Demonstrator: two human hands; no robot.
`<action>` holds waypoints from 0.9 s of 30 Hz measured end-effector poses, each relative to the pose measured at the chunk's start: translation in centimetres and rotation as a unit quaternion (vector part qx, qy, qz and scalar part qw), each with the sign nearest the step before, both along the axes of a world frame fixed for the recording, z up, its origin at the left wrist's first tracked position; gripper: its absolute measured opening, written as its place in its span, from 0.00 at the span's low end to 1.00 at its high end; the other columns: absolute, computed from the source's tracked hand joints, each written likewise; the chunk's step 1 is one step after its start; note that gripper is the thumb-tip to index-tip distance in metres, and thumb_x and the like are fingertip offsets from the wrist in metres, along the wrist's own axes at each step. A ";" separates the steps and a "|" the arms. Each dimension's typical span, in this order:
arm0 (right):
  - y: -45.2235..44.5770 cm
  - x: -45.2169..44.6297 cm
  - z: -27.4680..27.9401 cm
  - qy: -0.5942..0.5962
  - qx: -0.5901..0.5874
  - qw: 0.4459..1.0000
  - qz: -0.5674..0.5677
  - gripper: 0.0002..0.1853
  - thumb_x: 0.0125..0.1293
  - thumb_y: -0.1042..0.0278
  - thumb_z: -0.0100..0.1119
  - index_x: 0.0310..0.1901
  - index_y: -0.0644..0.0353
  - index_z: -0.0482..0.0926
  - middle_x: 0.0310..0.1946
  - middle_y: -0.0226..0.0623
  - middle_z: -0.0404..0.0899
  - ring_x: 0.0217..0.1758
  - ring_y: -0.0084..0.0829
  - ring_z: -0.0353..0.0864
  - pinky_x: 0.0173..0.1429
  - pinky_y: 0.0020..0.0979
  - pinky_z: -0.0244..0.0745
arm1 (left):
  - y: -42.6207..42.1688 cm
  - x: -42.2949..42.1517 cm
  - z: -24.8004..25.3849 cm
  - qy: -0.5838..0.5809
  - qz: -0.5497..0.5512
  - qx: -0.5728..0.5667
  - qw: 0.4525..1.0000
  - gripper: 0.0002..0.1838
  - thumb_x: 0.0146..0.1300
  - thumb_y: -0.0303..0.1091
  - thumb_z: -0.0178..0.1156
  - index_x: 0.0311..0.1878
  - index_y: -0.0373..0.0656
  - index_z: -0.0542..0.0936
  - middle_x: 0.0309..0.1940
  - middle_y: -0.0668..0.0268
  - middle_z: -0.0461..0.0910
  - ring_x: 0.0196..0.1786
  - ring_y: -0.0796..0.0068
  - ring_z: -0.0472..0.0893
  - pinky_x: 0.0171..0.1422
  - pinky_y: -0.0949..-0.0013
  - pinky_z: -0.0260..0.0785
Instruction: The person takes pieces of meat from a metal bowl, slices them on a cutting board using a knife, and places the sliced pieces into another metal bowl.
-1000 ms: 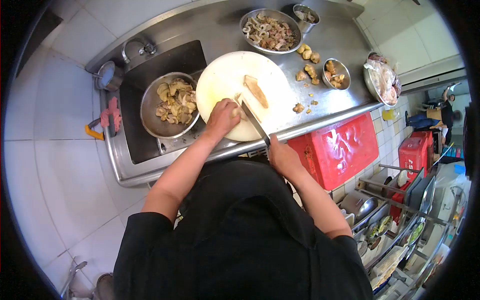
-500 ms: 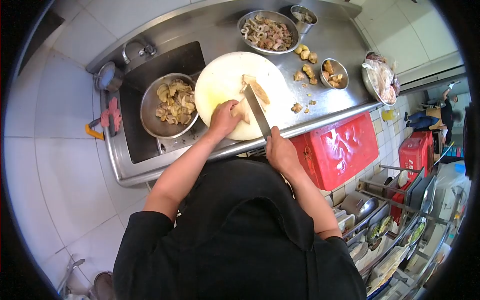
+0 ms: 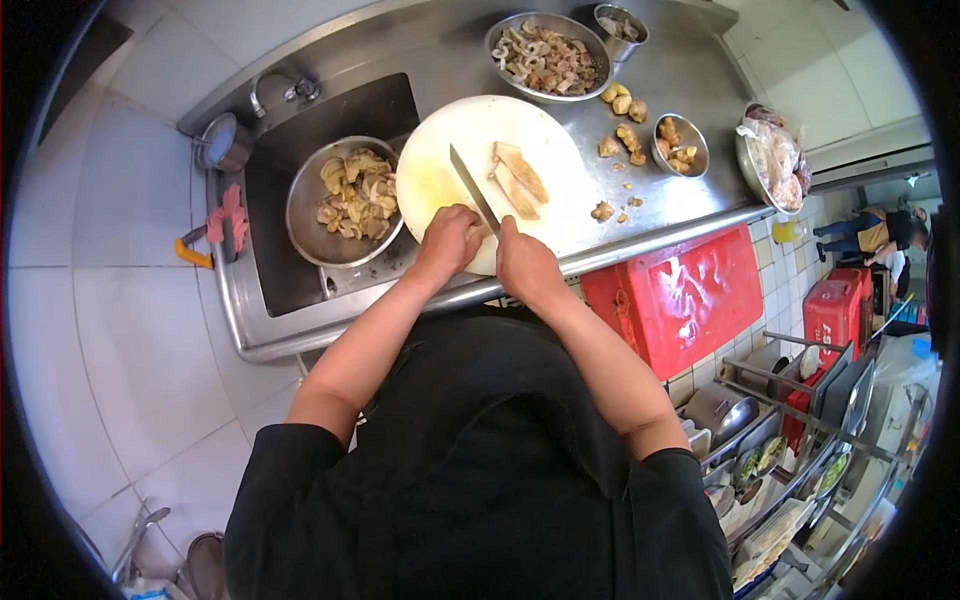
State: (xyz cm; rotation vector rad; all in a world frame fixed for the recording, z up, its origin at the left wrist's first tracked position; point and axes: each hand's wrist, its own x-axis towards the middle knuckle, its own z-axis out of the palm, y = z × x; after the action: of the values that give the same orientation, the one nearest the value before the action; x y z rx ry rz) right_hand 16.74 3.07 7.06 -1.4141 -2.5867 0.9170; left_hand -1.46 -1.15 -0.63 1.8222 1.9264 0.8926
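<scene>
A knife (image 3: 468,178) with a long blade is gripped in my right hand (image 3: 528,265), its tip slanting up and to the left over the round white cutting board (image 3: 425,145). Close beside the blade, at the board's near edge, the fingers of my left hand (image 3: 447,242) are curled down. What they hold is mostly covered by the fingers and the knife. Pale brownish slices (image 3: 520,183) lie together on the board, right of the blade.
Left of the board, a steel bowl (image 3: 300,222) of cut pieces sits in the sink (image 3: 265,265). Behind are a bowl of sliced meat (image 3: 550,62) and a small steel container (image 3: 622,35). Ginger-like pieces (image 3: 630,140) lie rightward. A red bin (image 3: 680,300) stands below the counter.
The knife and my right hand have moved left, close to my left hand. The slices now lie free of the blade, to its right. The view has shifted slightly.
</scene>
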 end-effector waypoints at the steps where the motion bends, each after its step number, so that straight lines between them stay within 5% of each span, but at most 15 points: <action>1: 0.1 -0.1 -0.4 -0.007 0.000 1.000 0.005 0.07 0.76 0.76 0.47 0.51 0.67 0.70 0.36 0.65 0.86 0.43 0.65 0.89 0.49 0.62 0.81 | 0.0 0.0 0.1 0.002 -0.002 0.002 1.000 0.11 0.64 0.32 0.72 0.46 0.36 0.88 0.47 0.52 0.87 0.55 0.47 0.83 0.63 0.51 0.77; 9: -3.9 7.4 1.6 -0.078 -0.042 0.996 0.024 0.10 0.77 0.72 0.45 0.54 0.67 0.70 0.35 0.65 0.87 0.41 0.66 0.89 0.48 0.63 0.81 | 0.2 0.0 0.4 0.007 0.010 -0.017 1.000 0.12 0.66 0.32 0.72 0.49 0.36 0.88 0.46 0.52 0.86 0.55 0.46 0.82 0.63 0.52 0.76; 15: -4.2 10.6 1.6 -0.080 -0.068 0.994 -0.028 0.11 0.81 0.65 0.49 0.54 0.65 0.70 0.33 0.67 0.85 0.39 0.69 0.87 0.48 0.67 0.79 | -1.3 -0.4 2.2 0.038 0.076 0.010 0.996 0.22 0.65 0.38 0.73 0.59 0.37 0.84 0.57 0.48 0.82 0.59 0.44 0.81 0.68 0.49 0.74; 17: -3.7 10.1 0.8 -0.040 -0.038 0.996 -0.068 0.12 0.82 0.64 0.50 0.53 0.65 0.70 0.33 0.68 0.85 0.39 0.70 0.86 0.48 0.67 0.78 | -2.3 -1.2 4.0 0.028 0.097 -0.203 0.974 0.27 0.64 0.42 0.75 0.62 0.38 0.83 0.62 0.47 0.79 0.61 0.46 0.81 0.70 0.48 0.73; 19: -3.3 9.7 0.3 -0.044 -0.038 0.996 -0.074 0.13 0.82 0.64 0.50 0.56 0.66 0.71 0.33 0.69 0.85 0.40 0.71 0.86 0.49 0.67 0.78 | -2.7 -1.9 2.1 -0.006 0.103 -0.189 0.977 0.26 0.64 0.43 0.74 0.61 0.39 0.84 0.54 0.48 0.83 0.55 0.47 0.84 0.65 0.49 0.76; 22: -3.3 9.5 -0.7 -0.019 -0.040 0.995 -0.087 0.16 0.82 0.63 0.50 0.59 0.68 0.71 0.34 0.70 0.85 0.42 0.71 0.86 0.50 0.67 0.78 | -1.8 -2.6 0.2 -0.090 0.111 -0.210 0.967 0.25 0.63 0.41 0.75 0.60 0.40 0.85 0.41 0.55 0.86 0.43 0.54 0.86 0.54 0.55 0.79; 24: -3.4 9.9 -0.7 -0.008 -0.044 0.994 -0.097 0.17 0.82 0.63 0.50 0.62 0.68 0.70 0.35 0.71 0.85 0.43 0.72 0.86 0.52 0.68 0.77 | -0.6 -3.1 -1.1 -0.206 0.090 -0.175 0.959 0.22 0.63 0.35 0.76 0.59 0.39 0.87 0.30 0.68 0.81 0.34 0.70 0.81 0.44 0.66 0.75; 27: -3.4 10.7 -1.2 0.002 -0.043 0.994 -0.104 0.18 0.82 0.62 0.50 0.62 0.69 0.71 0.37 0.72 0.85 0.44 0.72 0.86 0.54 0.68 0.77 | 0.6 -3.0 3.9 -0.339 -0.012 -0.244 0.909 0.19 0.65 0.25 0.73 0.59 0.40 0.89 0.32 0.79 0.73 0.35 0.85 0.70 0.41 0.76 0.67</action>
State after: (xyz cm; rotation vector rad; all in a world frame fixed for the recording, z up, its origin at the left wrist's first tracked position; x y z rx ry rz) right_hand 27.40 -0.35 5.82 -1.6616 -2.3658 1.0089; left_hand -4.49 -0.57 3.22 1.0509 1.4888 0.7961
